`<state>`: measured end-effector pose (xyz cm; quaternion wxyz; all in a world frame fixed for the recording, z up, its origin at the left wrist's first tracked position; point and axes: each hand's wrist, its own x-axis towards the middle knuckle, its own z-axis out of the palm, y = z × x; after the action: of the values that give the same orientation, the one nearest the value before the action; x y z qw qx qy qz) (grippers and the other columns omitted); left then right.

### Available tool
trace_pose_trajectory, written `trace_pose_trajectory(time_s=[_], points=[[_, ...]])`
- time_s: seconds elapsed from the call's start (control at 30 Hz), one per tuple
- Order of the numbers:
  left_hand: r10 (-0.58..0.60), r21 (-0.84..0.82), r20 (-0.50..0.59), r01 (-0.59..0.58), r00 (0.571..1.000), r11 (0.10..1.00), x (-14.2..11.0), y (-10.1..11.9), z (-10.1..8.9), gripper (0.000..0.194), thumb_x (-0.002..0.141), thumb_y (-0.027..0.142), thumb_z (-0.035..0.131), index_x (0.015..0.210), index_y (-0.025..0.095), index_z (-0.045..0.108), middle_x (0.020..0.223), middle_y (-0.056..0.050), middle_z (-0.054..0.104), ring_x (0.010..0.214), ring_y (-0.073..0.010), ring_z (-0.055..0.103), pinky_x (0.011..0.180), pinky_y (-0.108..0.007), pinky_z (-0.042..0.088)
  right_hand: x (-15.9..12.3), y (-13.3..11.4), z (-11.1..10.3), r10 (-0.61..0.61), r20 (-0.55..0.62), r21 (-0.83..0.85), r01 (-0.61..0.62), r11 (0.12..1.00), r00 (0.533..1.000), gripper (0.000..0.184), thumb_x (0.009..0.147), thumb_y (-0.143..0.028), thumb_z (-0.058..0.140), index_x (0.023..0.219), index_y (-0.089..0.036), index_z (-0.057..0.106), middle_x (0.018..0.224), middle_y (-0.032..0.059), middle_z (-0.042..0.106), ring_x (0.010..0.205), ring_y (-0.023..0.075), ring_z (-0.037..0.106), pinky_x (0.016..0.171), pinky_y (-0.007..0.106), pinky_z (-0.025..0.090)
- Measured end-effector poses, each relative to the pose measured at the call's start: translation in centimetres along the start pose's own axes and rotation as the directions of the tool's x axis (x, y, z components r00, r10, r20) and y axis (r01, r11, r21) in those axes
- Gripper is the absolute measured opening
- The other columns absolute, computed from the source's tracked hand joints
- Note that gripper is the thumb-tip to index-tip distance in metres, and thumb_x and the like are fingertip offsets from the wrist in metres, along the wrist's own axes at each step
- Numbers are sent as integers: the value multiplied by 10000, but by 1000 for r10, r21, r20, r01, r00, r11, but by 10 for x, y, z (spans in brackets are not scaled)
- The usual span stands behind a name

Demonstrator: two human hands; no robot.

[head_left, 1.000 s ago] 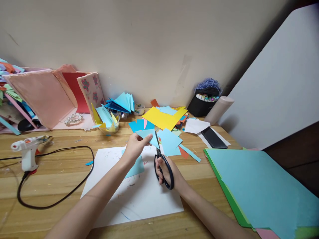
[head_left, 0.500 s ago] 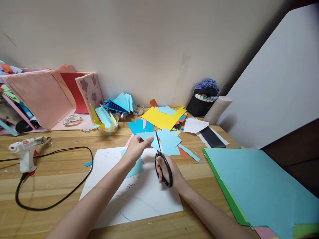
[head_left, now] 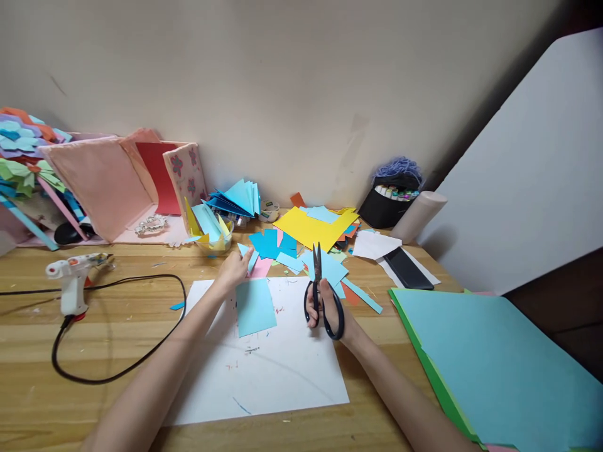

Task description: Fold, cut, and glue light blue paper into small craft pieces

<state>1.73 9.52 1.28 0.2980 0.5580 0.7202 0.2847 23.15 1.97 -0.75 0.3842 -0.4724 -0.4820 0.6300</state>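
Note:
My right hand [head_left: 327, 311] grips a pair of black-handled scissors [head_left: 317, 267], their blades pointing up and slightly parted. Between the fingers of my left hand [head_left: 235, 269] is a small light blue piece of paper [head_left: 249, 254], held near the bowl of scraps. A light blue paper rectangle [head_left: 255, 307] lies on the large white sheet [head_left: 296, 370] below my hands. Behind the scissors, light blue offcuts [head_left: 328, 271] rest in a loose pile, with a cut piece [head_left: 289, 262] beside them.
A white glue gun [head_left: 73, 282] with a looped black cable stands at the left. A clear bowl [head_left: 214, 245] holds paper strips. Yellow paper [head_left: 311, 227], a phone [head_left: 407, 269], a marker case [head_left: 387, 204] and a pink box [head_left: 85, 188] are toward the back. Large coloured sheets [head_left: 499, 358] lie right.
The scissors have come away from the paper and moved right. My left hand has moved left with a light blue piece, while another cut piece now lies on the pile. The view has shifted slightly.

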Motion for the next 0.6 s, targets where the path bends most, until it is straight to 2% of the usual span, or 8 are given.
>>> trace_pose_trajectory(time_s=[0.07,0.13,0.2,0.27,0.33,0.4,0.5,0.6], points=[[-32,250,0,31,999,968,-1,-3,-6,437,738,571,433,634,158,529,703,-145,622,763,-288,604,608,-312,392,0,-5,-5,-14,-66,-114,7,993,998,532,717,-728,301,680,-205,392,407,-87,367,335,87,410,400,217,380],[-24,438,44,2,999,899,-9,0,-12,418,695,555,504,743,145,565,899,-180,616,870,-313,583,639,-319,392,-1,-11,-13,-94,-149,-333,40,942,984,451,744,-650,377,660,-207,403,421,-76,385,358,96,414,396,217,347],[33,513,238,-154,971,845,-18,6,-16,420,611,521,608,812,154,585,972,-152,605,911,-299,566,661,-300,396,0,-16,-25,-205,-210,-593,42,804,956,387,741,-575,453,628,-207,413,462,-52,446,417,111,446,423,220,325],[61,524,408,-288,911,802,-25,12,-17,470,516,478,692,858,170,595,985,-114,607,924,-273,554,674,-272,397,3,-18,-38,-267,-283,-776,-56,629,921,333,732,-525,488,639,-208,455,541,-19,533,501,140,498,453,229,310],[45,561,447,-320,893,764,-28,14,-16,534,462,435,733,908,179,587,1007,-101,600,940,-263,539,676,-257,394,6,-18,-50,-304,-363,-855,-185,485,881,282,718,-493,516,713,-211,517,643,14,602,604,178,553,487,240,314],[35,603,433,-318,901,731,-28,15,-14,533,447,406,745,901,179,582,997,-99,598,937,-264,531,661,-255,385,10,-16,-59,-317,-414,-879,-284,383,854,280,702,-474,542,788,-208,554,725,45,634,697,215,584,516,253,326],[78,538,452,-341,888,771,-24,12,-13,391,477,391,724,774,178,582,865,-66,610,829,-245,548,596,-254,356,13,-11,-66,-328,-427,-894,-340,292,843,270,722,-432,536,825,-185,575,802,85,634,773,245,593,556,277,357],[174,214,488,-310,855,926,-22,13,-18,294,555,417,665,694,174,575,732,-31,597,711,-206,547,544,-245,333,14,-8,-67,-436,-369,-925,-282,254,821,250,755,-362,516,879,-154,577,897,130,596,859,264,575,629,309,399]])
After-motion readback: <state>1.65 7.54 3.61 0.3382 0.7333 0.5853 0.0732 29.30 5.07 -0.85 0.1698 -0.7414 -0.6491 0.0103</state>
